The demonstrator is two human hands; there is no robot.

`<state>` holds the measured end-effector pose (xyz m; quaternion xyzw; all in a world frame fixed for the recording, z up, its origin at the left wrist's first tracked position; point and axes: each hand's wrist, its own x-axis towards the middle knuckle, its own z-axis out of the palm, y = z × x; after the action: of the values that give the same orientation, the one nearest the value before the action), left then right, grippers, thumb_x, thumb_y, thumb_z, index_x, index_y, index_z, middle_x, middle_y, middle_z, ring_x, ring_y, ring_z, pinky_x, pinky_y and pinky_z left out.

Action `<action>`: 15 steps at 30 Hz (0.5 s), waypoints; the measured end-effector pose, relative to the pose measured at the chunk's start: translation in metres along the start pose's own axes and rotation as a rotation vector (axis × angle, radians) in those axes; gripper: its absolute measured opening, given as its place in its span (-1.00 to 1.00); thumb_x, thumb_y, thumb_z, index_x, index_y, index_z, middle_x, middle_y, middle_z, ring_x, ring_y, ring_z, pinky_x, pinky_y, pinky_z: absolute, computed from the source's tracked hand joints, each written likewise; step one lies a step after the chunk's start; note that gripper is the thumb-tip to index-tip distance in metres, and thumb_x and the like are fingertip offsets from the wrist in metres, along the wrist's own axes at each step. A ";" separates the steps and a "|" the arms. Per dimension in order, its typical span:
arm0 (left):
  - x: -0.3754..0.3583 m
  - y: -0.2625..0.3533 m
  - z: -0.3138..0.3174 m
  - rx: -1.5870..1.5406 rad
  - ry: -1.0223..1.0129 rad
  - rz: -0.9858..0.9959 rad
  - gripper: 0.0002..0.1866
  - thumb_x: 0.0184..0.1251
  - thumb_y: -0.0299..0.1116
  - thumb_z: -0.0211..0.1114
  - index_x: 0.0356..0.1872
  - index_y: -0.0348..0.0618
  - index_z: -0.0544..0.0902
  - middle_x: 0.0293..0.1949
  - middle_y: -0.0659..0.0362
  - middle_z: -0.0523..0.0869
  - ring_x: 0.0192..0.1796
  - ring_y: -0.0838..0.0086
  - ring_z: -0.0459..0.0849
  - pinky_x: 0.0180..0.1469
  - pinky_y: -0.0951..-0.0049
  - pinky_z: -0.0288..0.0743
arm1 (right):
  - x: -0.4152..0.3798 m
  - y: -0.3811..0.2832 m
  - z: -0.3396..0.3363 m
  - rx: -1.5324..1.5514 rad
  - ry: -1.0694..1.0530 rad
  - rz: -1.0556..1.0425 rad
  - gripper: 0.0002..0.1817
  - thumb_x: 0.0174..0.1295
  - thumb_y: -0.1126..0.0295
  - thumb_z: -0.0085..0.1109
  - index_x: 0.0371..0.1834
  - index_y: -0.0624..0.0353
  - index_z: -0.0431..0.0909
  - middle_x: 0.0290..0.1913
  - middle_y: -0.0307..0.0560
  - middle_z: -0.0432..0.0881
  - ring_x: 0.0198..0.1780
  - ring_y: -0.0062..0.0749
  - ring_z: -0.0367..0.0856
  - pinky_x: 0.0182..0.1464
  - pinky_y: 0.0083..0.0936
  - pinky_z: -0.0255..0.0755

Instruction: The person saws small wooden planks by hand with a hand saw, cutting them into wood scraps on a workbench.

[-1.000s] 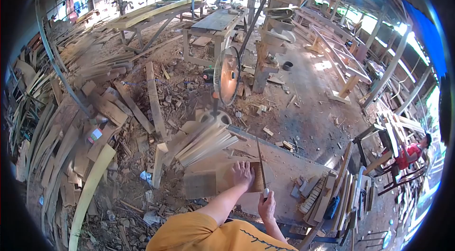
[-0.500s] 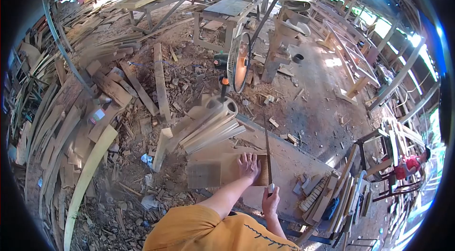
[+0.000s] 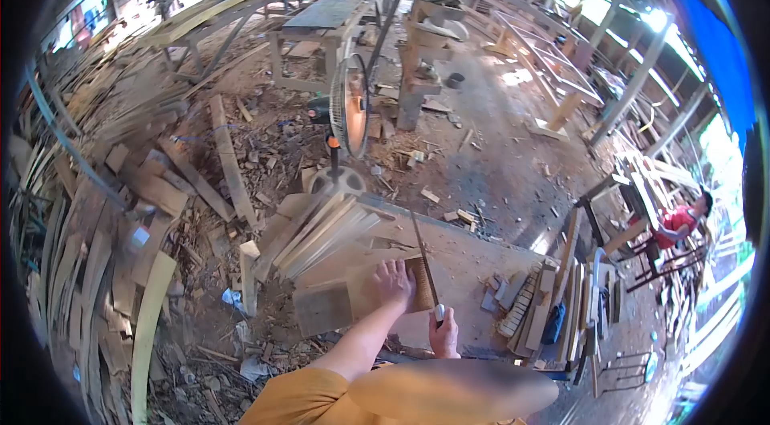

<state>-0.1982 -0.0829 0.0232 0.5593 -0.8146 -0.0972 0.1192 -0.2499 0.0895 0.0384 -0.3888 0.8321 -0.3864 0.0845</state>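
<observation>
My left hand (image 3: 393, 285) lies with fingers stretched out on a flat light-brown board (image 3: 363, 287), close to its ridged, brown right end (image 3: 419, 285). My right hand (image 3: 443, 334) is closed around the pale handle of a handsaw (image 3: 425, 255). The long, thin, dark blade shows nearly edge-on and points away from me, running right alongside the ridged end. Under all this is a wide wooden work surface (image 3: 473, 265). A greyish square piece (image 3: 322, 309) lies at the left of the board.
Beyond the board are long wooden strips (image 3: 333, 234) and a standing fan (image 3: 350, 108). Stacked wood offcuts (image 3: 533, 305) sit to the right. Scrap wood covers the ground at left, with a curved plank (image 3: 152, 329). A person in red (image 3: 680, 223) sits far right.
The view has shifted, so the scene sits further left. My left hand stays on the board and my right hand still grips the saw. A blurred rounded shape now covers part of my shirt.
</observation>
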 end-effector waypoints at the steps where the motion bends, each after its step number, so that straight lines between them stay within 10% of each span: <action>1: -0.002 -0.001 0.001 0.000 -0.007 0.018 -0.52 0.44 0.01 -0.01 0.22 -0.01 0.53 0.24 0.11 0.53 0.39 0.13 0.32 0.29 -0.10 0.19 | 0.001 0.001 0.001 -0.008 -0.006 -0.006 -0.73 0.33 0.29 0.19 -0.16 0.24 0.35 -0.38 0.35 0.54 -0.28 0.39 0.54 -0.30 0.05 0.41; 15: 0.001 0.000 0.005 -0.058 0.037 0.008 -0.55 0.38 -0.01 0.09 0.12 -0.07 0.57 0.16 -0.01 0.58 0.35 0.07 0.35 0.33 -0.11 0.09 | -0.001 -0.004 -0.001 0.033 0.042 0.002 -0.74 0.31 0.33 0.21 -0.16 0.21 0.34 -0.41 0.33 0.55 -0.30 0.41 0.54 -0.30 0.07 0.39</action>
<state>-0.2001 -0.0840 0.0182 0.5541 -0.8113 -0.1099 0.1506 -0.2476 0.0891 0.0416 -0.3783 0.8275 -0.4083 0.0737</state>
